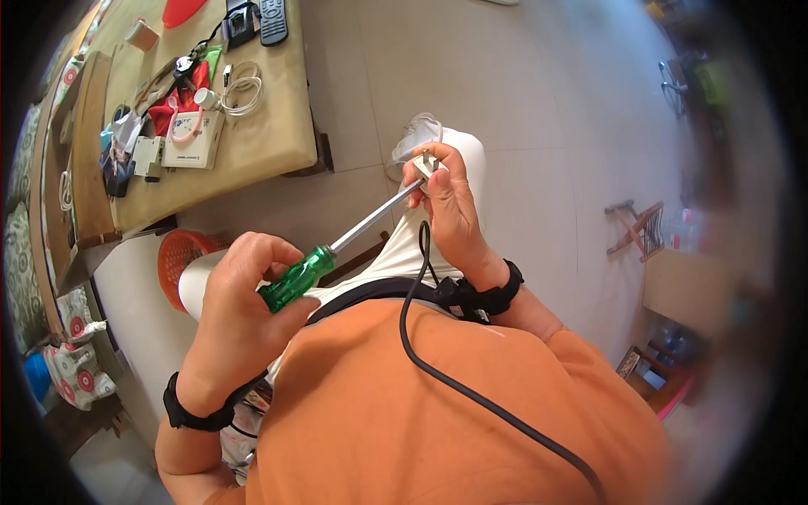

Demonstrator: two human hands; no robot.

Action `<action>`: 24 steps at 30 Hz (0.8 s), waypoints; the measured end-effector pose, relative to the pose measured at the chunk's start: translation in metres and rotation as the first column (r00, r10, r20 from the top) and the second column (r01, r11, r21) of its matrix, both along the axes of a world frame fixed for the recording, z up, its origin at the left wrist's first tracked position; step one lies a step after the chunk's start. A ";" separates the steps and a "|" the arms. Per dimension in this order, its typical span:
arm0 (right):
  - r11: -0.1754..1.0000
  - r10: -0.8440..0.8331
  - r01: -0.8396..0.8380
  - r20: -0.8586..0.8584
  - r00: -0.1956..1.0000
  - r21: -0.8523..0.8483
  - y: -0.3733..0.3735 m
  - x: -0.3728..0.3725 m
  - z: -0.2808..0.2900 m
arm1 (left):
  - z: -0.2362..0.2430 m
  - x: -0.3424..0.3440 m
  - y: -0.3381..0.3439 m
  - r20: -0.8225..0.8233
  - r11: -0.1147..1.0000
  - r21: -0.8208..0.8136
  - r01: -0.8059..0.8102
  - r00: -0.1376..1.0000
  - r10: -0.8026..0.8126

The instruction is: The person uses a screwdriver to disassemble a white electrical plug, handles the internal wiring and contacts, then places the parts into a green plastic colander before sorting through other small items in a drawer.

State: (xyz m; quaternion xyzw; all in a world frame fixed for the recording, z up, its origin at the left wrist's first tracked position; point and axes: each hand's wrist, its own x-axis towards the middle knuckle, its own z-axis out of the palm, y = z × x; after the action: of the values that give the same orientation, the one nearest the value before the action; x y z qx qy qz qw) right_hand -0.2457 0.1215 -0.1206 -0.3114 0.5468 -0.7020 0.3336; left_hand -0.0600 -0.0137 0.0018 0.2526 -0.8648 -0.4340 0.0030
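Note:
My left hand (244, 316) grips a screwdriver (324, 257) by its translucent green handle. The metal shaft runs up and right to a small white plug (427, 162), which my right hand (450, 206) holds between the fingers. The tip meets the plug near its metal prongs. A coil of white cable (414, 135) hangs behind the plug, over my knee. Both wrists wear black straps, and a black cord (471, 396) runs down across my orange shirt.
A low table (269, 139) with a tan top stands to the upper left, bearing a white box, a red cloth, white cables, a remote and small gadgets. An orange basket (178, 252) sits below its edge. A folding wooden stool (637, 225) stands at right on the tiled floor.

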 end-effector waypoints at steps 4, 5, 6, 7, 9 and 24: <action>1.000 -0.010 0.009 0.021 1.000 0.018 0.000 0.002 -0.001 | -0.009 0.004 0.004 -0.094 0.983 -0.178 -0.033 0.995 0.016; 1.000 -0.004 0.004 0.020 1.000 0.017 0.000 0.003 -0.001 | -0.009 0.005 0.003 -0.095 0.983 -0.178 -0.039 0.995 0.022; 1.000 0.007 -0.007 0.026 1.000 0.005 -0.001 0.003 -0.001 | -0.009 0.006 0.002 -0.069 0.996 -0.075 -0.049 0.997 0.044; 1.000 0.016 -0.016 0.031 0.999 -0.004 0.000 0.003 -0.002 | -0.009 0.006 0.001 -0.041 0.998 0.031 -0.060 0.997 0.062; 1.000 0.020 -0.020 0.032 0.999 0.004 0.001 0.002 -0.001 | 0.001 -0.001 0.003 0.036 0.979 0.155 -0.133 0.991 0.129; 1.000 0.016 -0.016 0.076 0.997 -0.008 -0.004 -0.001 -0.004 | -0.006 0.004 0.011 0.099 0.974 0.209 -0.091 0.992 0.072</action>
State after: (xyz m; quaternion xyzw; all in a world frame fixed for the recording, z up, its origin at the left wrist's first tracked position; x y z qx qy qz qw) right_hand -0.2466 0.1178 -0.1242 -0.2901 0.5286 -0.7126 0.3585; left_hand -0.0559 -0.0030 -0.0045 0.3064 -0.8013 -0.5118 -0.0458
